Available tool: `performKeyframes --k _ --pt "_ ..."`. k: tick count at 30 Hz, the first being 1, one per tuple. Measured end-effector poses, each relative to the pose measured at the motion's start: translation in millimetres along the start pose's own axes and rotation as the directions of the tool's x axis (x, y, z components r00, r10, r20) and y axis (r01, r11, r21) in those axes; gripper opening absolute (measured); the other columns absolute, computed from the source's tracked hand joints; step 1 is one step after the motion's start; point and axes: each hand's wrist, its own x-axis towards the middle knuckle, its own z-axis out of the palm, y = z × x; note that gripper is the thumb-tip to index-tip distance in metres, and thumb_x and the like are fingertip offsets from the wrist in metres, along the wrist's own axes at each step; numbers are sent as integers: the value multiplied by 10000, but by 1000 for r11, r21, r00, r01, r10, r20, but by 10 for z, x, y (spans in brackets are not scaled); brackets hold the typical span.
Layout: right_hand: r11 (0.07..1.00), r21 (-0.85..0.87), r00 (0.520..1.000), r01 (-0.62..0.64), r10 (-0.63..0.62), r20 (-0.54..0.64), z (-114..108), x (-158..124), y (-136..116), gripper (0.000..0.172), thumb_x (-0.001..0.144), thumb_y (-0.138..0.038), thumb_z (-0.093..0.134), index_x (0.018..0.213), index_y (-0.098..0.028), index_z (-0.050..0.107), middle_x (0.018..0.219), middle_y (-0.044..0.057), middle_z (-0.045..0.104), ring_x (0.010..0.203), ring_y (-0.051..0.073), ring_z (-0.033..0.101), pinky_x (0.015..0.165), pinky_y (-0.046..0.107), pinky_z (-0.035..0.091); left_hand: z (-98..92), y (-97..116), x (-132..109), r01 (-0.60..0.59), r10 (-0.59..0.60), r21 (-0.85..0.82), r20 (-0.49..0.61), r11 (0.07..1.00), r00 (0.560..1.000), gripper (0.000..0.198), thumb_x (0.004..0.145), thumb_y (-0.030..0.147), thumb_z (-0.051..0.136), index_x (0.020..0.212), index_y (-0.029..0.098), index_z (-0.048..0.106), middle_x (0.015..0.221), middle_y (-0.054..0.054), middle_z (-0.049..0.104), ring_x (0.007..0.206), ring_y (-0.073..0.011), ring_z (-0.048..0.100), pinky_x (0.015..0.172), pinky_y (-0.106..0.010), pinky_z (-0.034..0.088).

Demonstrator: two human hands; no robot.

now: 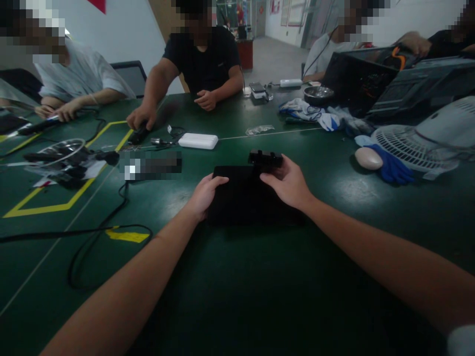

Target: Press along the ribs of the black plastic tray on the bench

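Observation:
A flat, dark rectangular panel (245,200) lies in front of me at the middle of the green table, its details lost in shadow. My left hand (208,193) grips its left edge, thumb on top and fingers mostly hidden beneath. At the panel's far right corner, a small black block with bumps along its top (265,158) stands up. My right hand (289,180) is closed on that block, thumb in front and fingertips behind. I cannot tell whether the block is joined to the panel.
A white power bank (198,141) lies beyond the panel. Leftward are a wire basket (61,152) and a black cable (126,198). To the right are a white fan (401,146), a blue glove (395,165), a pale oval object (368,158) and black casings. Several people sit around the table.

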Motion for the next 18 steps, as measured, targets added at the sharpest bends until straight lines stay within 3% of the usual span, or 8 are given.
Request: performKeyframes --k 18 --pt "1000 -18 998 0 1 61 -28 21 0 324 816 -272 756 1107 -241 618 1153 45 706 1106 221 672 1012 459 531 -11 -6 9 -2 3 8 -27 1000 1000 238 710 300 715 930 212 688 825 -46 738 765 -247 717 646 -334 566"
